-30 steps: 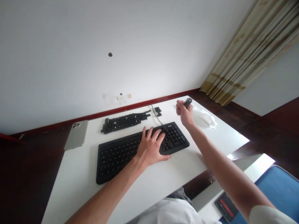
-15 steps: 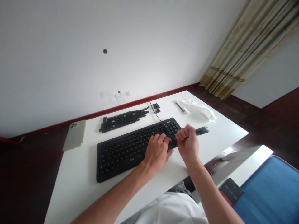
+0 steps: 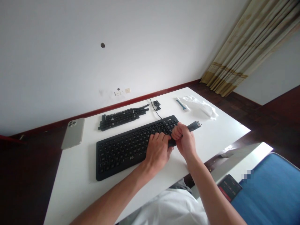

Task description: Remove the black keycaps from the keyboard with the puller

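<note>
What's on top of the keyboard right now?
The left hand rests on the keyboard; the right hand, gripping a dark tool, is near its right end. Whatever lies directly beneath the hands is covered.

A pale wall rises beyond my left hand, lit most brightly straight ahead, marked by a round dark spot above white sockets and edged with a dark red baseboard. Far past my right hand, cream-and-gold curtains hang toward a dark brown floor. The white table spreads beneath both; a blue seat stands right of them, closer to me.
</note>
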The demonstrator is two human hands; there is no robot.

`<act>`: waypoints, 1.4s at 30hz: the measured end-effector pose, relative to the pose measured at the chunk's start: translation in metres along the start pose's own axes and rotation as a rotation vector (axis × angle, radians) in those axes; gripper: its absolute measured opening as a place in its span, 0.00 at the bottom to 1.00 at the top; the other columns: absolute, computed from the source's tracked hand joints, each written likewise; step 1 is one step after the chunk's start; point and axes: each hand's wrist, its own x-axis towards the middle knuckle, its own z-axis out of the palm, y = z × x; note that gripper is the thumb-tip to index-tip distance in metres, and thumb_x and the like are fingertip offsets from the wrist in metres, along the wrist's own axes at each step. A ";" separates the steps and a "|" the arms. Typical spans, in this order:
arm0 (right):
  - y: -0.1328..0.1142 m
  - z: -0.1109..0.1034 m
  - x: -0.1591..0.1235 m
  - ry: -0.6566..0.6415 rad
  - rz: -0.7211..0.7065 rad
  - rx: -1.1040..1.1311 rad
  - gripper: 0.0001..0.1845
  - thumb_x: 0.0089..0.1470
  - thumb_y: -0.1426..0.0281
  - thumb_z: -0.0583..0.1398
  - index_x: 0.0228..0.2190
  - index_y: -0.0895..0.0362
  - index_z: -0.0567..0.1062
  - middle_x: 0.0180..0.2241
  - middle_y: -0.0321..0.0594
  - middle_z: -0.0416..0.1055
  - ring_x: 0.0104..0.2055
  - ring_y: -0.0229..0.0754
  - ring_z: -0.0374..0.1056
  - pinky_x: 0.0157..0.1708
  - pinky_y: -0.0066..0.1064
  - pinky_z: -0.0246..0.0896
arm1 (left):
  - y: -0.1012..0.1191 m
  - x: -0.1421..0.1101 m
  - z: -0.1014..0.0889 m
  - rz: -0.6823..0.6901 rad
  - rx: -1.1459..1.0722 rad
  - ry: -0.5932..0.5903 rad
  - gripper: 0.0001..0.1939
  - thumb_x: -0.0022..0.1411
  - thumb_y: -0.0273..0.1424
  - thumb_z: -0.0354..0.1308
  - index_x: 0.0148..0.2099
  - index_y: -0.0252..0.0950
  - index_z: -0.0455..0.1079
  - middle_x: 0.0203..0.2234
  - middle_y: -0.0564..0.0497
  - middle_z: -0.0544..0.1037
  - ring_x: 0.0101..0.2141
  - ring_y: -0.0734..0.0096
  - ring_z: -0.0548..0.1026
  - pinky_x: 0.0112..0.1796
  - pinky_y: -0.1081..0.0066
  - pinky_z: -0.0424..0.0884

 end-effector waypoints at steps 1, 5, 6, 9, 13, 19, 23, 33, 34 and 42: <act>0.000 0.000 0.001 -0.017 0.025 -0.002 0.33 0.61 0.54 0.66 0.18 0.52 0.54 0.17 0.28 0.46 0.19 0.33 0.43 0.17 0.32 0.40 | -0.001 0.000 0.000 -0.005 -0.008 0.001 0.13 0.67 0.36 0.69 0.48 0.40 0.70 0.43 0.50 0.78 0.47 0.55 0.74 0.48 0.54 0.69; 0.004 -0.005 0.005 -0.136 0.092 -0.043 0.33 0.59 0.55 0.67 0.16 0.52 0.55 0.15 0.27 0.45 0.18 0.32 0.40 0.18 0.32 0.35 | -0.003 0.000 0.000 -0.013 -0.015 0.008 0.16 0.67 0.37 0.69 0.50 0.40 0.69 0.45 0.49 0.79 0.47 0.55 0.74 0.49 0.54 0.70; 0.006 -0.008 0.005 -0.180 0.084 -0.073 0.33 0.60 0.55 0.67 0.15 0.52 0.56 0.15 0.27 0.46 0.18 0.32 0.41 0.18 0.32 0.35 | -0.004 -0.001 0.000 -0.009 -0.007 0.009 0.17 0.67 0.38 0.69 0.52 0.39 0.68 0.45 0.48 0.78 0.47 0.54 0.74 0.49 0.54 0.70; 0.008 -0.020 0.002 -0.327 0.032 -0.206 0.33 0.62 0.55 0.66 0.14 0.53 0.59 0.15 0.30 0.50 0.19 0.33 0.44 0.20 0.34 0.38 | -0.005 -0.002 0.000 0.028 0.038 0.002 0.18 0.68 0.39 0.67 0.55 0.39 0.68 0.47 0.47 0.78 0.48 0.53 0.74 0.49 0.53 0.71; 0.009 -0.031 -0.003 -0.440 -0.047 -0.370 0.32 0.62 0.53 0.65 0.15 0.54 0.62 0.17 0.33 0.54 0.22 0.36 0.48 0.23 0.35 0.43 | -0.006 -0.002 0.004 0.073 0.088 0.032 0.22 0.73 0.42 0.60 0.62 0.37 0.68 0.57 0.43 0.76 0.57 0.50 0.72 0.59 0.50 0.68; 0.010 -0.031 -0.014 -0.353 -0.193 -0.466 0.31 0.63 0.53 0.63 0.15 0.54 0.63 0.18 0.34 0.56 0.23 0.38 0.50 0.24 0.35 0.46 | -0.009 0.000 0.016 0.126 0.182 0.048 0.28 0.79 0.39 0.47 0.76 0.40 0.59 0.75 0.47 0.59 0.75 0.43 0.52 0.71 0.43 0.55; 0.009 -0.030 -0.019 -0.380 -0.293 -0.592 0.29 0.64 0.52 0.61 0.17 0.55 0.68 0.17 0.36 0.62 0.22 0.39 0.55 0.25 0.36 0.51 | -0.013 0.008 0.017 0.180 0.195 0.023 0.28 0.79 0.37 0.45 0.78 0.44 0.57 0.76 0.49 0.58 0.76 0.46 0.50 0.71 0.45 0.55; 0.012 -0.035 -0.022 -0.357 -0.458 -0.681 0.29 0.68 0.56 0.58 0.17 0.54 0.65 0.16 0.36 0.60 0.20 0.38 0.54 0.24 0.37 0.50 | -0.024 0.026 0.007 0.347 0.164 -0.090 0.30 0.78 0.37 0.46 0.79 0.48 0.54 0.77 0.53 0.54 0.76 0.50 0.51 0.72 0.48 0.53; 0.012 -0.036 -0.023 -0.338 -0.475 -0.665 0.30 0.68 0.56 0.58 0.16 0.54 0.64 0.16 0.36 0.58 0.20 0.38 0.53 0.24 0.37 0.49 | -0.023 0.025 0.006 0.351 0.167 -0.095 0.30 0.78 0.36 0.46 0.79 0.48 0.54 0.77 0.54 0.54 0.76 0.50 0.51 0.72 0.48 0.53; 0.019 -0.041 -0.025 -0.367 -0.533 -0.580 0.28 0.69 0.57 0.56 0.18 0.53 0.63 0.16 0.37 0.60 0.20 0.40 0.55 0.26 0.39 0.50 | -0.019 0.023 0.004 0.346 0.154 -0.123 0.31 0.78 0.36 0.46 0.79 0.49 0.53 0.78 0.56 0.52 0.76 0.51 0.49 0.73 0.49 0.52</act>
